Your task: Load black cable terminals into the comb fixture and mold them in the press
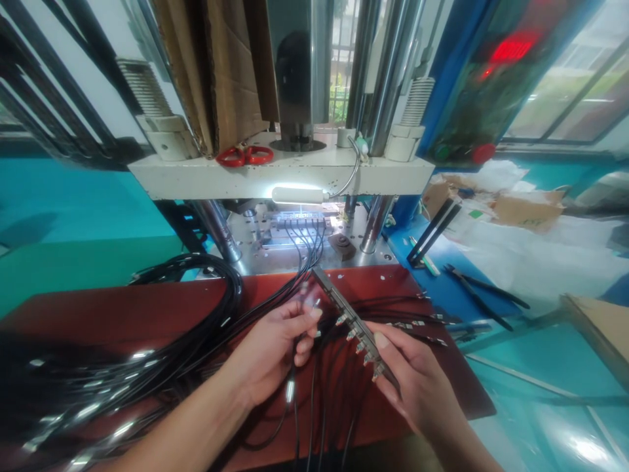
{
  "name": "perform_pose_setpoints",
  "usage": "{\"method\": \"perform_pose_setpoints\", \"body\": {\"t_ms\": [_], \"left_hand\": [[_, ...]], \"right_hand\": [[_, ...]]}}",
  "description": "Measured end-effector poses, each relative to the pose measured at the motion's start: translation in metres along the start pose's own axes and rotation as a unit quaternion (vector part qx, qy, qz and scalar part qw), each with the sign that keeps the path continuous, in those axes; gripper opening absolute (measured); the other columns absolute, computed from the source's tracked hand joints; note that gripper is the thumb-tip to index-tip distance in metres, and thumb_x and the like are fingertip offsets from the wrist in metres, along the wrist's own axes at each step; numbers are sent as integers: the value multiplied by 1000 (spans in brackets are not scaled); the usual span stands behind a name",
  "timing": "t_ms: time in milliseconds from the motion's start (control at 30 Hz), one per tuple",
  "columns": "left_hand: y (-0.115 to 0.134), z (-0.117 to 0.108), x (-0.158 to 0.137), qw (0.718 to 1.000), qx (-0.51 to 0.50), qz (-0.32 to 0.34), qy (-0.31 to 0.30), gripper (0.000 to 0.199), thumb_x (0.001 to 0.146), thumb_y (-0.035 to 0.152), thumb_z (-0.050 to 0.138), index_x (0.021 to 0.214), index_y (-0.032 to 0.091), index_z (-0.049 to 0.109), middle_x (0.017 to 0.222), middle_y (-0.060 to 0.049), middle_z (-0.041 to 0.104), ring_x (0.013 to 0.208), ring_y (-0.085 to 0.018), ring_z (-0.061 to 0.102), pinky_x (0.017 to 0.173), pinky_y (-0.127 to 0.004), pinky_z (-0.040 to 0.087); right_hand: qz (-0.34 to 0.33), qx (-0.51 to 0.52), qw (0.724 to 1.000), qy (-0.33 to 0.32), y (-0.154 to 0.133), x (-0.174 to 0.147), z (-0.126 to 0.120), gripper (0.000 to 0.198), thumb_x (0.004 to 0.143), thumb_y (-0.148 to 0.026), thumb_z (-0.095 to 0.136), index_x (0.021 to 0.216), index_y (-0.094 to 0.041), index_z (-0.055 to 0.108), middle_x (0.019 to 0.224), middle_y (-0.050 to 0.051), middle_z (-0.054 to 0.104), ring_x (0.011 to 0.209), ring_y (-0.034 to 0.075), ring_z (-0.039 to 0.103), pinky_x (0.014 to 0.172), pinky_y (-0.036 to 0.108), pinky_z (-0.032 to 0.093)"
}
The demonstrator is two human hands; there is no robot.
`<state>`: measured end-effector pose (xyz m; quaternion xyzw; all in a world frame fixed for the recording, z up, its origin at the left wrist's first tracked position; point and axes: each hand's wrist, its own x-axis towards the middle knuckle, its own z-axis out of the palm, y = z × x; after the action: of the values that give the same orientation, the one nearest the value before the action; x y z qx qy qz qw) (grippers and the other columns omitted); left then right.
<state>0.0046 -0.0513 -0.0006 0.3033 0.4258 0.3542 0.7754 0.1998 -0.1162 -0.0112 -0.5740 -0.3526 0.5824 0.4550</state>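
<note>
My right hand (413,377) grips the lower end of a long, narrow metal bar (339,301), thumb on top. Several small metal connectors (363,347) sit in a row along the bar's near side, with black cables below them. Left of the bar, my left hand (282,341) is closed in a pinch. A small shiny cable end (317,303) shows at its fingertips, partly hidden and blurred. Below that hand hangs a black cable with a bright metal plug (289,391). Both hands are above the red-brown work board (393,419).
Ahead stands a press with a white plate (187,180) and a lit lamp (297,195). Cables run from a lit mould (299,229) beneath it. Red-handled scissors (244,156) lie on the plate. Coiled cables (230,282) lie left; black pliers (481,292) lie right.
</note>
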Motion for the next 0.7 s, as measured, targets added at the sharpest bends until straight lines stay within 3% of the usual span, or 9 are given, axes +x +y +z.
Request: {"method": "perform_pose_setpoints", "body": {"t_ms": [167,267,433,567,700], "left_hand": [[-2,5,2,999,46,-5,15,22,79,29,67,80,16,49,63,5,47,45,-2,35,40,-15,25],[-2,5,2,997,72,-16,16,21,80,30,65,80,16,50,63,4,49,44,-2,34,38,-15,24],[-3,6,4,995,102,-14,13,21,81,33,62,78,15,51,61,5,47,42,-2,32,36,-14,21],[-3,8,6,994,112,-3,10,20,81,33,62,77,15,53,59,6,46,40,-2,31,34,-14,23],[-4,9,8,994,113,-9,5,20,80,33,63,77,15,54,59,5,48,40,-2,34,34,-14,24]], "right_hand": [[-24,-16,1000,9,-1,0,-1,49,77,-53,64,114,-21,68,97,10,65,89,22,61,64,24,55],[-3,1,1000,18,1,0,1,55,76,-55,64,120,-22,64,83,7,65,81,20,61,56,21,53],[0,9,998,60,5,0,7,55,72,-57,67,116,-24,67,88,7,65,77,17,59,49,16,48],[5,9,999,41,3,-1,8,53,73,-58,65,114,-24,67,78,5,64,72,16,58,47,15,45],[14,7,999,39,2,-1,8,53,73,-58,65,114,-24,67,82,5,65,71,15,57,45,15,43]]}}
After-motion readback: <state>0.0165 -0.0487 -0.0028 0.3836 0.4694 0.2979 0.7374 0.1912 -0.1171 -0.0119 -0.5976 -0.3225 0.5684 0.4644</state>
